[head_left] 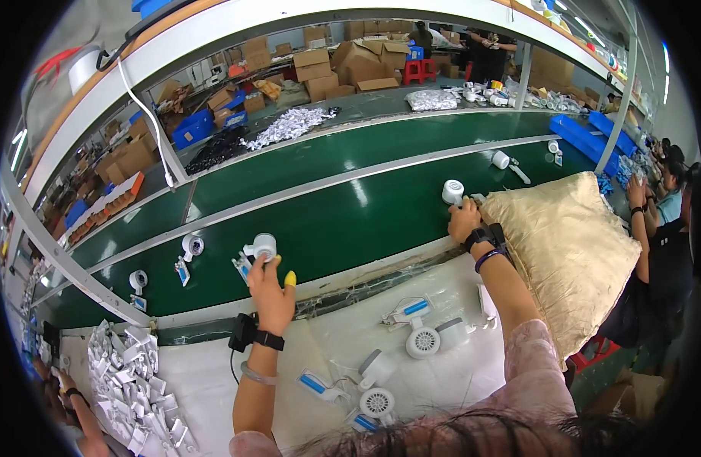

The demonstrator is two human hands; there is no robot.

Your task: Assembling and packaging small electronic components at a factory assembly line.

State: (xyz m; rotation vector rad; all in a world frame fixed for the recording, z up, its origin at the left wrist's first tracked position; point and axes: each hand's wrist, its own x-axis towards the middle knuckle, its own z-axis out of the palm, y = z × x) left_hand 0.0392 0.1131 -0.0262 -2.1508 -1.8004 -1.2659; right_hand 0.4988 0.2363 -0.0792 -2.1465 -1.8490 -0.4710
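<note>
On the green conveyor belt, my left hand (271, 295) reaches a white round-headed mini fan (264, 245). Its fingertips touch the fan's near side, while the thumb, in a yellow finger cover, stands apart. Farther right, the fingers of my right hand (465, 222) close on the lower part of another white mini fan (453, 190); its handle is mostly hidden. Below my hands, on the pale worktable, lie several fan parts: a grilled fan head (423, 343), a second grilled head (378, 403), and handle pieces with a blue cylinder (416, 308) inside.
A large tan sack (560, 244) rests beside my right forearm. White plastic pieces (133, 381) are heaped at the table's left. More fan units (192, 245) lie along the belt (343, 244). A metal post (68, 274) rises at left. Co-workers stand at both sides.
</note>
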